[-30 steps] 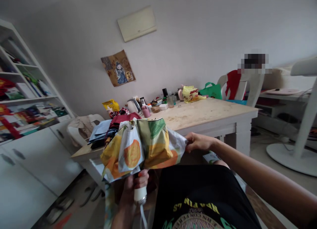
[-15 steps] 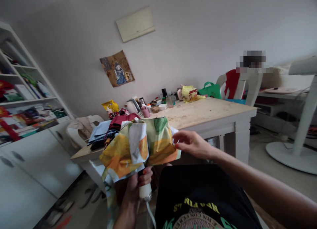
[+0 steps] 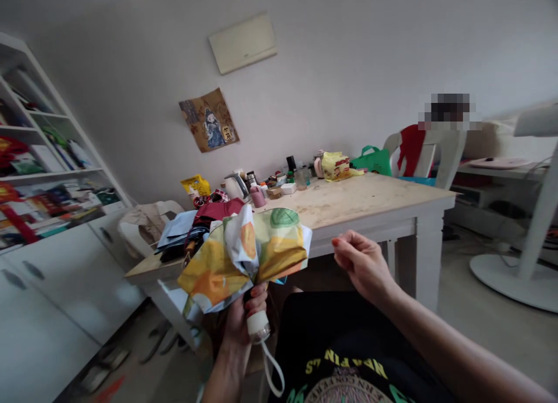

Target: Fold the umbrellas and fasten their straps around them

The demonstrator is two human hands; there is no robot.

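Before the counter (image 3: 370, 193), my left grip (image 3: 255, 301) clasps the umbrella (image 3: 244, 249) by its handle (image 3: 258, 323) — collapsed, panels (image 3: 218, 269) loose, wrapping seemingly left. My right grip (image 3: 360, 260), also before the counter, curls apart — whether empty, I can't tell.

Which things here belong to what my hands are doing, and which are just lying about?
In hand:
yellow-and-white patterned fabric umbrella, gripped by the left hand
right hand apart from it

Lying about:
green handled bag
yellow printed packet
small white box
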